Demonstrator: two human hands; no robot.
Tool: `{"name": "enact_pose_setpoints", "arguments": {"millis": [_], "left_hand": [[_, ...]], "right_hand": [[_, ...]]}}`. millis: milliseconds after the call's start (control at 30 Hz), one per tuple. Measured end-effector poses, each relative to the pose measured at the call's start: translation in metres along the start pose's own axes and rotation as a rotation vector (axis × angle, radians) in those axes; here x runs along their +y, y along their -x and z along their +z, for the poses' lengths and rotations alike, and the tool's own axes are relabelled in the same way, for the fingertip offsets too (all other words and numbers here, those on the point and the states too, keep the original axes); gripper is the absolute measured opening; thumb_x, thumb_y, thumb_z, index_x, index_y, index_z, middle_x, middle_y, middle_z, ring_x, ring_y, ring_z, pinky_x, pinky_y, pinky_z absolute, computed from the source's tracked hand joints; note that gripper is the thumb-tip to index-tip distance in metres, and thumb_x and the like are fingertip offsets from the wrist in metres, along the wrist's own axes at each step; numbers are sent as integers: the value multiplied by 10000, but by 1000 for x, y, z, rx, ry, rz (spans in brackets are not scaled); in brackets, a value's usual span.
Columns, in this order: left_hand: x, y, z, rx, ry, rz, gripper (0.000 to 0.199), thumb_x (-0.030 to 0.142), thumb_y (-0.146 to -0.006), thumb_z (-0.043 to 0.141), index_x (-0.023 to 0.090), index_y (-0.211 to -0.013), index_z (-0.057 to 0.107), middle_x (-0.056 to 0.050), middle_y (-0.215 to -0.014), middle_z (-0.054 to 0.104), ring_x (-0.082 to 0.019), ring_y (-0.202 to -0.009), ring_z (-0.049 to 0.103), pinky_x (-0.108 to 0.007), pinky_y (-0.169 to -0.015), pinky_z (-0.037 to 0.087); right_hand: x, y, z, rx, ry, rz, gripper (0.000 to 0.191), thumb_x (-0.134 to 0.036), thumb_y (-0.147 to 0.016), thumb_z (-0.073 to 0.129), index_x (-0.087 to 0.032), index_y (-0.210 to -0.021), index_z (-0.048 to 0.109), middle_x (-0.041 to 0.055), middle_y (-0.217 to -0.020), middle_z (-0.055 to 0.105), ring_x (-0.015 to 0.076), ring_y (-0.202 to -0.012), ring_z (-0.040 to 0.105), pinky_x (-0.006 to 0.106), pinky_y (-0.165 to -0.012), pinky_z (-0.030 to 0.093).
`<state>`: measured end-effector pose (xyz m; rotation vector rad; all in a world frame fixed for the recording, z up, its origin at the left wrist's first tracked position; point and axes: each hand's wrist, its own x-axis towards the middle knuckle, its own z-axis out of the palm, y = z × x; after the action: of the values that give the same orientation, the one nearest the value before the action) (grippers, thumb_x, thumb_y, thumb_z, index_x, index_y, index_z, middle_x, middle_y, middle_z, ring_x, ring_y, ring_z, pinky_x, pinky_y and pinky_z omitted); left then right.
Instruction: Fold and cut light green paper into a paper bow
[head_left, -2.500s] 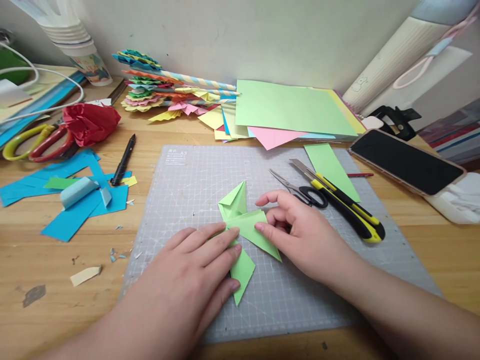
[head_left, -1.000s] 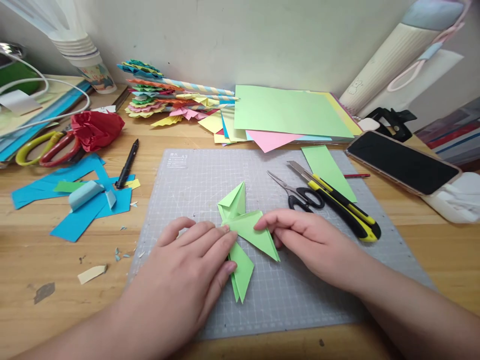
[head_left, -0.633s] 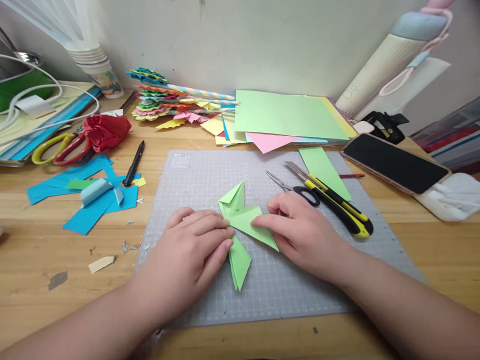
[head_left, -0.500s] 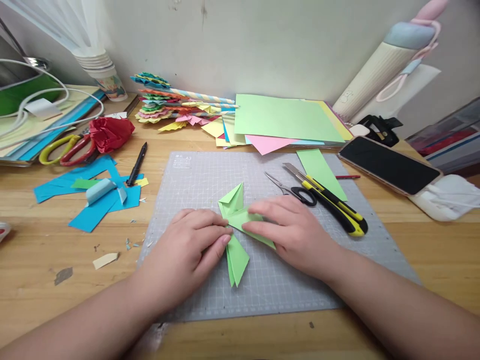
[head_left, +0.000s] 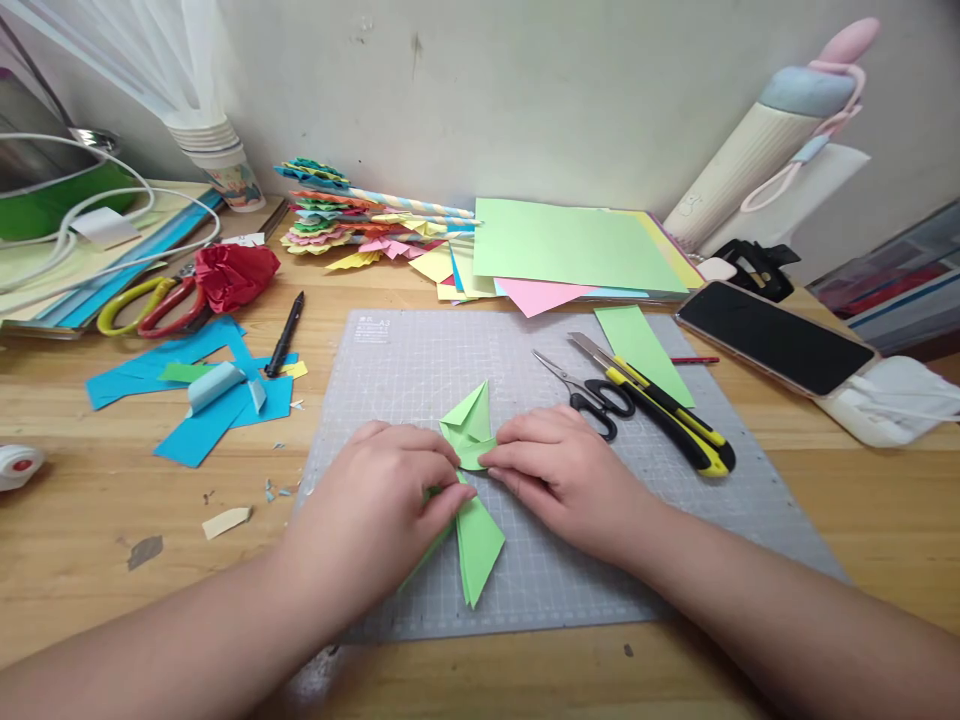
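Observation:
A folded piece of green paper (head_left: 480, 545) lies on the grey cutting mat (head_left: 645, 570), with a pointed, creased top and a double-layered lower tail. My left hand (head_left: 382, 490) is closed on its left side, thumb against the fingers at the middle; a green strip shows beneath the palm. From the right, my right hand (head_left: 566, 475) grips a curved flap near the centre, fingers together. My fingers cover the paper's middle. Beyond my right hand lie black-handled scissors (head_left: 600, 400) and a yellow-and-black utility knife (head_left: 667, 415).
A green paper strip (head_left: 645, 350) rests at the mat's upper right, beside a phone (head_left: 776, 335). Blue paper scraps (head_left: 199, 430) and a black pen (head_left: 286, 335) lie left. Paper flowers (head_left: 322, 215) and a green sheet (head_left: 577, 245) are at the wall.
The flap that stretched right under my right hand is now bent in toward the centre. My right hand has moved slightly left, and a green strip now shows under my left hand.

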<state>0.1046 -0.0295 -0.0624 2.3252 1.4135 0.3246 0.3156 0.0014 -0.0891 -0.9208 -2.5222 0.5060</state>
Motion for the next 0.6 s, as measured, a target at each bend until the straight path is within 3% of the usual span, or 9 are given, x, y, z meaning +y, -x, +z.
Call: {"name": "enact_pose_setpoints", "arguments": {"millis": [100,233,400,600], "left_hand": [[-2,-11,2,10,7,-68,113,269,-825,654,200,-737,639,5,-767,667,-195,-765,610,-372,-736,444],[-4,-14,4,26,72,-93,61,253,-823,639,202,-791,648,-7,-791,631,-186,-782,587,-317,-676,449],[-8,-14,6,22,98,-121,62,229,-825,635,206,-783,675,-14,-797,617,-195,-796,576,-340,-705,453],[-11,-15,10,59,146,-74,83,187,-838,620,202,-774,671,-17,-797,613,-203,-819,570,-356,-722,447]], "right_hand": [[-2,-3,-4,-40,-32,33,179,-191,-928,527,-202,-948,704,37,-923,697,185,-881,605,364,-782,353],[-3,-9,-7,-73,-76,111,163,-186,-911,546,-220,-903,705,15,-875,692,179,-853,608,368,-772,346],[-4,-16,-3,-42,-231,274,129,-146,-862,586,-207,-786,670,-3,-809,663,161,-817,597,353,-780,377],[-4,-16,-2,-30,-256,290,116,-136,-848,589,-202,-775,651,-5,-803,657,163,-820,595,358,-781,387]]}}
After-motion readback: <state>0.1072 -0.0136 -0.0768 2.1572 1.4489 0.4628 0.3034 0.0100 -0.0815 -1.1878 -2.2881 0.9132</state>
